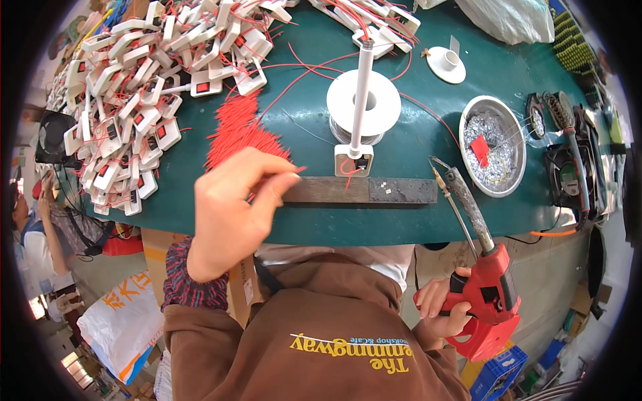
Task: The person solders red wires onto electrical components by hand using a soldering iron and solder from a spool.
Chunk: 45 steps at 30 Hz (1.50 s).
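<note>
My left hand (pixel 234 200) is closed in a pinch at the near side of a heap of short red wires (pixel 237 130). The tip of a thin red wire (pixel 302 168) sticks out between its thumb and forefinger. To its right a small white plastic housing (pixel 342 159) with a long white tube (pixel 362 100) rests against a dark flat bar (pixel 404 191), a red wire showing in its opening. My right hand (pixel 441 309) is wrapped round the handle of a red soldering gun (pixel 493 287). The gun's tip and thin feed tube point up, right of the bar.
Behind the housing stands a white spool (pixel 336 97) of wire. A round bowl (pixel 503 184) of silvery scraps with a red piece lies right. Many white switch housings (pixel 134 100) are piled left. A brush (pixel 568 120), white round part (pixel 448 67) and plastic bag (pixel 515 20) lie farther off.
</note>
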Available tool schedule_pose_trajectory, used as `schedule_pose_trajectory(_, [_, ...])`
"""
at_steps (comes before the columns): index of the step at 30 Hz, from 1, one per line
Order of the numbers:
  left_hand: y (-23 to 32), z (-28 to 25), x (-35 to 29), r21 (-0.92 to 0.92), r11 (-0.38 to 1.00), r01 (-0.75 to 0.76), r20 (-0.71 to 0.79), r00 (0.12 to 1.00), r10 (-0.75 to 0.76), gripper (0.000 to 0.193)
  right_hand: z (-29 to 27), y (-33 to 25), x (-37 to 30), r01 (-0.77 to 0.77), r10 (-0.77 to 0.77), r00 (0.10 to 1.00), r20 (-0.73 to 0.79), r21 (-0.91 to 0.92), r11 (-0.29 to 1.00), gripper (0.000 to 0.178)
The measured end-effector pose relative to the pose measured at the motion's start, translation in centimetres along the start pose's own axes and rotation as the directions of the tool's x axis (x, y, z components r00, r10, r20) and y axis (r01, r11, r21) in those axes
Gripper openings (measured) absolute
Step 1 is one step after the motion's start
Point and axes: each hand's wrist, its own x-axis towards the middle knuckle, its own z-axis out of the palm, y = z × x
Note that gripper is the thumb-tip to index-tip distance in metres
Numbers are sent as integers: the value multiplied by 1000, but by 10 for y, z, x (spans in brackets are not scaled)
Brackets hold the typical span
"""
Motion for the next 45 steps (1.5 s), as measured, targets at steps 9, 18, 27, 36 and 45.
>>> schedule_pose_trajectory(9, [9, 23, 0, 108, 983, -146, 66, 988, 140, 14, 4, -9, -2, -78, 74, 994, -76, -59, 995, 63])
schedule_pose_trajectory(18, [15, 46, 9, 238, 894, -378, 17, 922, 386, 18, -56, -1, -17, -56, 155, 958, 242, -371, 927, 75])
schedule_pose_trajectory(27, [13, 51, 11, 263, 898, -352, 40, 934, 354, 20, -39, 4, 4, -114, 146, 900, 410, -103, 988, 84])
schedule_pose_trajectory(36, [14, 49, 11, 278, 894, -351, 84, 936, 342, 19, -41, -4, -7, -263, 302, 902, 309, -161, 951, 34])
schedule_pose_trajectory(45, [14, 49, 12, 265, 897, -353, 81, 935, 344, 19, -36, -13, -8, -144, 304, 911, 277, -479, 866, 30])
